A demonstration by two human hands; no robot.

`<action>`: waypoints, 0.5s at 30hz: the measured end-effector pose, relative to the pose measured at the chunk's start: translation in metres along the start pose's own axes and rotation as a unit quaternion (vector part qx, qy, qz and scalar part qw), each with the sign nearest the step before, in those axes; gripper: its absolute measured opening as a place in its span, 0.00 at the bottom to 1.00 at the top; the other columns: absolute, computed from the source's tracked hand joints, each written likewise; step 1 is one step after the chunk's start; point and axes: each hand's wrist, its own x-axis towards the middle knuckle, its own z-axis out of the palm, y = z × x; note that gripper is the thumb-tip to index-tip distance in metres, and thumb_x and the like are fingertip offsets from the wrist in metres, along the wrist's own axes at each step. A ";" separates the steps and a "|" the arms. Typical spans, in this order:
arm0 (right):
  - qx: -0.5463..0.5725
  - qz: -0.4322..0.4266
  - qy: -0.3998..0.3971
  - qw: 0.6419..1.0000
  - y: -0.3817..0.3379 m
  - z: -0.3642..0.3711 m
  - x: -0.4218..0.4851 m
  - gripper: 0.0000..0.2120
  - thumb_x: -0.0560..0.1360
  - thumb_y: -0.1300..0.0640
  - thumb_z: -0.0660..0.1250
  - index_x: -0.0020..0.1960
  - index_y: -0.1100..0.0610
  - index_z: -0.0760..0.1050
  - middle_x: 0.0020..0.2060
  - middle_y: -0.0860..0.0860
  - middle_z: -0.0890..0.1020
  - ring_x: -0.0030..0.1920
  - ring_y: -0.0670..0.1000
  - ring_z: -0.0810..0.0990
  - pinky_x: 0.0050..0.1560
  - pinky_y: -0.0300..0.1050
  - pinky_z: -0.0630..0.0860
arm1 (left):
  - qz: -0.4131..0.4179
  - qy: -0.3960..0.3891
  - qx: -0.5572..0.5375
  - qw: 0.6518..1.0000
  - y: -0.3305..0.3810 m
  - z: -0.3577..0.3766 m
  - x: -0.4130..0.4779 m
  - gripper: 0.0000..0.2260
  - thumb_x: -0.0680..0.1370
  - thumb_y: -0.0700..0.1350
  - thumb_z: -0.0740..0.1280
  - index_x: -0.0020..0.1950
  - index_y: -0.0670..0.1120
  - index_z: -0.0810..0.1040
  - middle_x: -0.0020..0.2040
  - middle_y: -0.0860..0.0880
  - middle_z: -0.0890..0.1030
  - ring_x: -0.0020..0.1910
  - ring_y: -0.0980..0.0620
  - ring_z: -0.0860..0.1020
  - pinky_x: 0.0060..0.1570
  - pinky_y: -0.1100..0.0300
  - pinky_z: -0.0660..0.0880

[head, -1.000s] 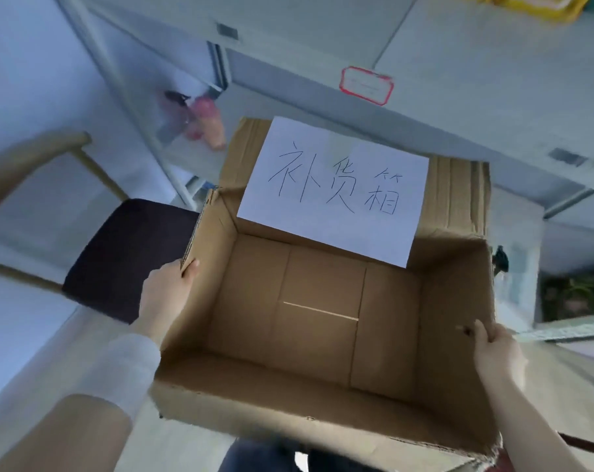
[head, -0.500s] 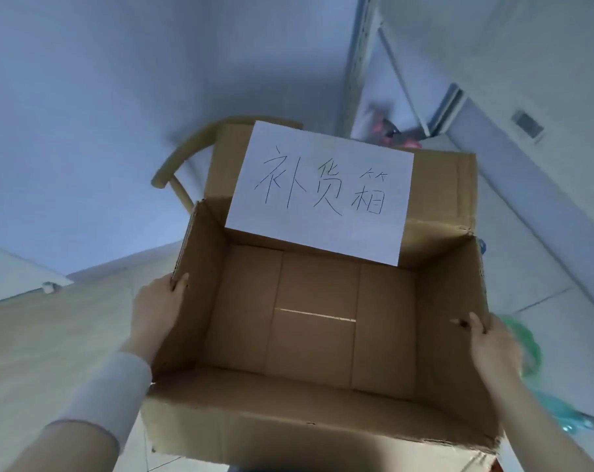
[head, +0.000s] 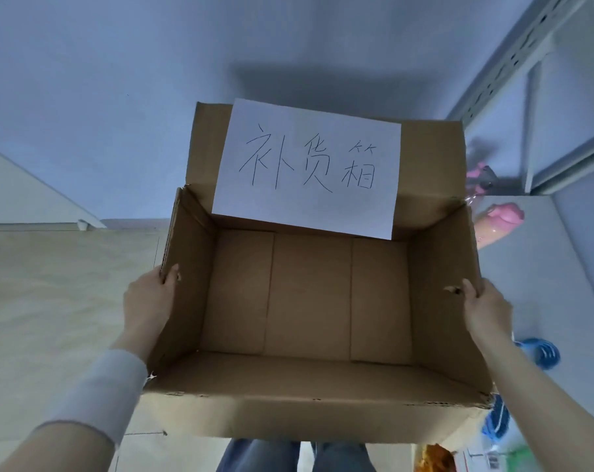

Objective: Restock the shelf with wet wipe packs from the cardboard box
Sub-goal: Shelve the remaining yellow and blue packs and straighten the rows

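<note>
The open cardboard box (head: 309,301) fills the middle of the head view, held up in front of me. Its inside shows only bare cardboard; no wet wipe packs are in it. A white paper sheet (head: 307,168) with handwritten characters is stuck on the far flap. My left hand (head: 149,301) grips the left wall's top edge, thumb inside. My right hand (head: 486,308) grips the right wall's edge the same way. The shelf (head: 540,107) stands at the upper right.
A pale wall fills the top and left, with light wood flooring (head: 57,318) below it. A pink bottle (head: 493,226) lies on the shelf right of the box. Blue packaged goods (head: 533,356) sit at the lower right. My legs in jeans (head: 288,454) show under the box.
The view has swung left with the box: the chair and the upper shelf have left the frame, and the wall and floor now fill it. Both hands keep the same hold.
</note>
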 end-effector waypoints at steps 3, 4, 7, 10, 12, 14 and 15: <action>-0.012 -0.031 -0.016 0.999 -0.018 0.012 0.038 0.16 0.81 0.57 0.55 0.54 0.71 0.72 0.52 0.69 0.78 0.55 0.69 0.74 0.51 0.55 0.69 | -0.032 0.009 -0.003 0.999 0.006 0.011 0.011 0.16 0.81 0.48 0.58 0.49 0.38 0.80 0.48 0.30 0.80 0.52 0.32 0.76 0.48 0.48 0.70; -0.015 -0.038 -0.024 0.999 -0.024 0.018 0.051 0.16 0.81 0.57 0.55 0.55 0.71 0.72 0.53 0.70 0.78 0.55 0.69 0.74 0.52 0.55 0.69 | -0.041 0.012 -0.001 0.999 0.008 0.017 0.016 0.17 0.81 0.49 0.58 0.49 0.37 0.80 0.48 0.30 0.79 0.52 0.31 0.76 0.48 0.48 0.70; -0.027 -0.043 -0.042 0.998 -0.034 0.044 0.086 0.17 0.81 0.56 0.55 0.57 0.70 0.71 0.55 0.69 0.77 0.57 0.69 0.73 0.53 0.55 0.70 | -0.070 0.020 0.005 0.997 0.006 0.044 0.032 0.18 0.81 0.49 0.58 0.49 0.36 0.79 0.47 0.29 0.79 0.51 0.31 0.76 0.47 0.48 0.70; -0.040 -0.053 -0.050 0.997 -0.036 0.068 0.110 0.16 0.81 0.56 0.55 0.56 0.70 0.72 0.53 0.70 0.77 0.56 0.69 0.74 0.52 0.54 0.70 | -0.096 0.012 0.013 0.995 0.001 0.070 0.046 0.19 0.81 0.50 0.58 0.49 0.34 0.78 0.48 0.29 0.79 0.52 0.31 0.76 0.47 0.48 0.70; -0.050 -0.054 -0.058 0.996 -0.037 0.081 0.119 0.17 0.81 0.57 0.55 0.56 0.70 0.72 0.53 0.70 0.77 0.56 0.68 0.75 0.51 0.53 0.70 | -0.106 0.006 0.019 0.994 -0.002 0.082 0.053 0.19 0.81 0.50 0.58 0.49 0.34 0.78 0.49 0.29 0.79 0.52 0.31 0.76 0.47 0.48 0.70; -0.057 -0.050 -0.065 0.995 -0.036 0.090 0.125 0.17 0.81 0.56 0.55 0.56 0.70 0.72 0.53 0.70 0.78 0.56 0.68 0.75 0.51 0.53 0.70 | -0.111 0.003 0.024 0.993 -0.006 0.090 0.059 0.19 0.81 0.50 0.58 0.48 0.35 0.77 0.48 0.29 0.79 0.51 0.31 0.76 0.47 0.48 0.70; -0.059 -0.045 -0.069 0.995 -0.035 0.094 0.127 0.17 0.81 0.56 0.55 0.55 0.69 0.72 0.53 0.69 0.78 0.56 0.68 0.75 0.50 0.53 0.70 | -0.112 0.002 0.027 0.993 -0.007 0.093 0.062 0.19 0.81 0.51 0.58 0.48 0.35 0.77 0.48 0.29 0.79 0.51 0.31 0.76 0.47 0.48 0.70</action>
